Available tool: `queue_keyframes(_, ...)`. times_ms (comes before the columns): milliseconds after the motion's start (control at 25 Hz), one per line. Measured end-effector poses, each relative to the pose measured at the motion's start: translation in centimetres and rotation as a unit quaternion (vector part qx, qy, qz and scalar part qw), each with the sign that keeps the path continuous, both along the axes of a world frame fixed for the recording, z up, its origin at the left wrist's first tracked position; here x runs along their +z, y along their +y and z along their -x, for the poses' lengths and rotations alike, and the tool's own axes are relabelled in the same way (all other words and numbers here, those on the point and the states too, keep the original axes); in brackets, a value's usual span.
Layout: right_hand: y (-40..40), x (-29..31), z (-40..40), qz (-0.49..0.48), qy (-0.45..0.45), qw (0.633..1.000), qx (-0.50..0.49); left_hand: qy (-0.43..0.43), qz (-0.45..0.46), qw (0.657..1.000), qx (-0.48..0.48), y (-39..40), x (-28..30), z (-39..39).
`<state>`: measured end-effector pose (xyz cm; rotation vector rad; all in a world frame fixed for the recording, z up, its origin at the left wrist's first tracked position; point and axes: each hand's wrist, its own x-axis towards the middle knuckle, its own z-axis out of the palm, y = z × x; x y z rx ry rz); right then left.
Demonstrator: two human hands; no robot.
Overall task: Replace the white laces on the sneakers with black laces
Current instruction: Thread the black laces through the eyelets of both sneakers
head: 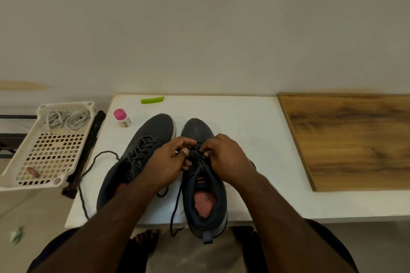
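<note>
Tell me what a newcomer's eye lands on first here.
Two dark sneakers on the white table, the left hand and right hand pinching the black lace of the right sneaker. The left sneaker is already laced black. The white laces lie in a basket at the left.

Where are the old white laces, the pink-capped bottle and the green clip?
white laces [66,120], head view: on the coiled bundle lying in the far end of the basket.
pink-capped bottle [121,117], head view: on its side, just under the cap.
green clip [152,100], head view: on the middle of its length.
</note>
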<state>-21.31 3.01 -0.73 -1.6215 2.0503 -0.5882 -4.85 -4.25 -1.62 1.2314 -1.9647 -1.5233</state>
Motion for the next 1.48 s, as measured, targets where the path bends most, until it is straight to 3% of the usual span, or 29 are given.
queue_keyframes(80, 0.1, -0.5, -0.3, 0.009, 0.002, 1.0, -0.014, -0.014, 0.014, 1.0, -0.001, 0.1, 0.1, 0.2)
queue_keyframes(200, 0.0, -0.6, 0.0, 0.025, -0.071, 0.994, -0.079, -0.026, 0.02, 0.999, 0.002, 0.3, -0.1, 0.2)
queue_keyframes(280, 0.1, -0.3, 0.4, 0.021, -0.106, 0.991, -0.073, -0.033, 0.028, 0.999, 0.0, 0.3, 0.0, 0.2)
queue_keyframes(480, 0.2, -0.3, 0.2, 0.018, -0.064, 0.996, -0.062, -0.05, 0.048, 0.998, -0.005, 0.4, 0.0, 0.2)
queue_keyframes(600, 0.3, -0.2, 0.5, 0.015, -0.167, 0.979, -0.114, -0.063, 0.059, 0.996, -0.008, 0.4, 0.2, 0.3)
queue_keyframes(720, 0.6, 0.1, 0.7, 0.0, -0.264, 0.953, -0.146, -0.109, 0.155, 0.981, -0.04, -0.4, 0.6, 0.9)
queue_keyframes(840, 0.5, 0.0, 0.6, -0.01, -0.254, 0.956, -0.15, -0.153, 0.23, 0.958, -0.073, -1.3, 0.6, 1.6)
queue_keyframes(1040, 0.5, -0.4, 0.7, -0.013, -0.252, 0.955, -0.153, -0.132, 0.219, 0.965, -0.061, -1.8, 0.2, 1.7)
queue_keyframes(1280, 0.4, -0.6, 0.6, -0.013, -0.255, 0.955, -0.153, -0.164, 0.258, 0.945, -0.117, -2.1, -0.1, 1.8)
queue_keyframes(1400, 0.4, -0.6, 0.5, -0.013, -0.253, 0.955, -0.156, -0.144, 0.234, 0.958, -0.086, -1.6, -0.5, 2.1)
queue_keyframes(1480, 0.4, -0.6, 0.5, -0.013, -0.252, 0.955, -0.158, -0.108, 0.16, 0.981, -0.032, -1.9, -0.5, 1.9)
